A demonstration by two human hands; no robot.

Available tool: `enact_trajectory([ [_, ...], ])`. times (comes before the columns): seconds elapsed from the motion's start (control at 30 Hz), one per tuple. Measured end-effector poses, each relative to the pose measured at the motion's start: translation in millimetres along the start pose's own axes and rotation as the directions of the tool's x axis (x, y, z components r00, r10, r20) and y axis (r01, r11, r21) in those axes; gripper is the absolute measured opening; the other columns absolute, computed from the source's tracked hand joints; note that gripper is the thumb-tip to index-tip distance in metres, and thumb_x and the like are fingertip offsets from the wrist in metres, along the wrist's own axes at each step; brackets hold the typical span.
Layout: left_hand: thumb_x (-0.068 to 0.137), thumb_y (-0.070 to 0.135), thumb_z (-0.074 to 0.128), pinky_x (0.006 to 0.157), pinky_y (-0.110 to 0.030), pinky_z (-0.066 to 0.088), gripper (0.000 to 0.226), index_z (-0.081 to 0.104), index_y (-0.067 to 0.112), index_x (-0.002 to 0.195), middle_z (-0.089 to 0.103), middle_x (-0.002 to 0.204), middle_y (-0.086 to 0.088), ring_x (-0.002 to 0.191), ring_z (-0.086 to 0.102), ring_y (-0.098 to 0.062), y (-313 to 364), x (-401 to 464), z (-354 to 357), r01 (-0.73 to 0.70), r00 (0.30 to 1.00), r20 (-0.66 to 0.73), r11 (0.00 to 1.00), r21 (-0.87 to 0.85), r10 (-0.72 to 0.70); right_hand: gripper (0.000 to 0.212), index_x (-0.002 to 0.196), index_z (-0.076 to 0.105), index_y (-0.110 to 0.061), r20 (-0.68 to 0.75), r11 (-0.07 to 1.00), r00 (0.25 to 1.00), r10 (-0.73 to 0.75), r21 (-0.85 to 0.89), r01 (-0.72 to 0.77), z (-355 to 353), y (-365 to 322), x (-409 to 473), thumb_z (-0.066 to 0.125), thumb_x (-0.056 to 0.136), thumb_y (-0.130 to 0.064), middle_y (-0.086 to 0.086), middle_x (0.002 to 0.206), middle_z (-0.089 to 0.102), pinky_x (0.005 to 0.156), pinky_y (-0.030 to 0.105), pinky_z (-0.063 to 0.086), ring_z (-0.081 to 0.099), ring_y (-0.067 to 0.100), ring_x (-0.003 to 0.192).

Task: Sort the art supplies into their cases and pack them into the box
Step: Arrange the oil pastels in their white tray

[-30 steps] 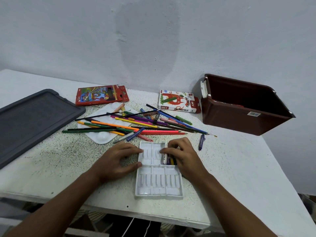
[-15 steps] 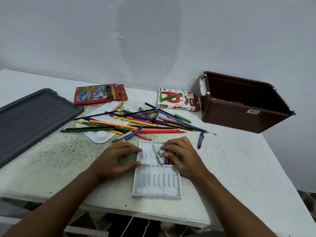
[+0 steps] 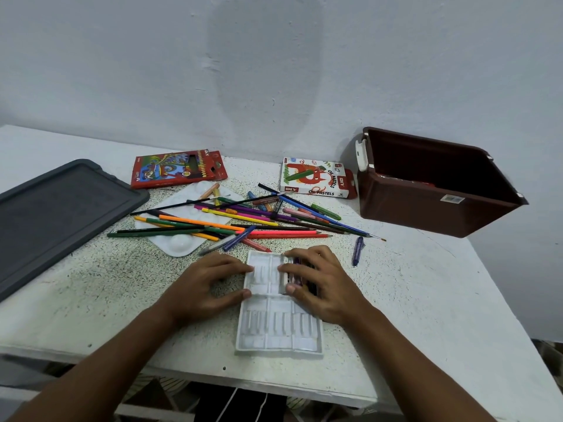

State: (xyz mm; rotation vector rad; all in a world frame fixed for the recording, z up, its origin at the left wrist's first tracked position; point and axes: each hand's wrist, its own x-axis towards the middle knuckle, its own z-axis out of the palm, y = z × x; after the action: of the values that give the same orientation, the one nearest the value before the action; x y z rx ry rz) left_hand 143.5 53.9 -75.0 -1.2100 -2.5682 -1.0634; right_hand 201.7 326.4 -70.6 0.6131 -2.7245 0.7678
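A white plastic pastel tray (image 3: pixel 278 330) lies in front of me near the table's front edge. My left hand (image 3: pixel 207 284) pinches its left rim between thumb and fingers. My right hand (image 3: pixel 323 284) covers the tray's upper right slots, its thumb and forefinger closed on a pastel (image 3: pixel 295 274) lying among a few dark ones there. The other slots look bare. Behind the tray is a mixed pile of coloured pencils, pastels and brushes (image 3: pixel 243 220). A purple pastel (image 3: pixel 358 251) lies alone to the right. The brown box (image 3: pixel 432 190) stands open at the back right.
A white paint palette (image 3: pixel 182 246) lies under the pile's left end. At the back are a red pencil case (image 3: pixel 178 169) and an oil pastels box (image 3: pixel 315 178). A grey lid (image 3: pixel 54 214) lies at the left. The table edge is close below the tray.
The white pastel that lay slanted across the tray is now lined up beside the others under my right fingers. My left hand has kept its grip on the tray's rim.
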Motion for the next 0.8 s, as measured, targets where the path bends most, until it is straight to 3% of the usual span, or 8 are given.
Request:
enact_trajectory([
  [0.13,0.084,0.060,0.060,0.091,-0.008,0.040,0.048,0.068,0.027,0.118,0.062,0.111,0.016,0.108,0.053,0.006,0.1,0.4,-0.1,-0.003,1.000,0.000,1.000,-0.003,0.003,0.050,0.124,0.062,-0.028,-0.017,1.000,1.000,0.006,-0.016,-0.007,-1.2,-1.7,-0.2,0.052,0.087,-0.061,-0.011,0.133,0.051,0.096,0.041,0.042,0.039,0.014,0.121],
  [0.5,0.084,0.060,0.059,0.091,-0.008,0.039,0.049,0.069,0.026,0.118,0.063,0.111,0.015,0.107,0.053,0.005,1.1,0.6,-0.5,-0.007,1.000,-0.001,1.000,-0.003,0.007,0.039,0.112,0.068,-0.018,-0.096,0.998,0.995,-0.023,0.063,0.029,-0.7,0.3,-1.2,0.065,0.083,-0.044,-0.006,0.119,0.059,0.089,0.039,0.043,0.047,0.016,0.113],
  [0.8,0.083,0.062,0.058,0.092,-0.008,0.038,0.050,0.068,0.029,0.119,0.063,0.113,0.015,0.108,0.054,0.003,-0.8,0.0,-0.5,0.005,1.000,0.014,1.000,0.010,-0.005,0.040,0.111,0.073,-0.019,-0.079,0.998,0.997,-0.005,0.057,0.010,0.7,3.0,-1.3,0.062,0.085,-0.046,-0.008,0.119,0.063,0.086,0.039,0.045,0.047,0.016,0.110],
])
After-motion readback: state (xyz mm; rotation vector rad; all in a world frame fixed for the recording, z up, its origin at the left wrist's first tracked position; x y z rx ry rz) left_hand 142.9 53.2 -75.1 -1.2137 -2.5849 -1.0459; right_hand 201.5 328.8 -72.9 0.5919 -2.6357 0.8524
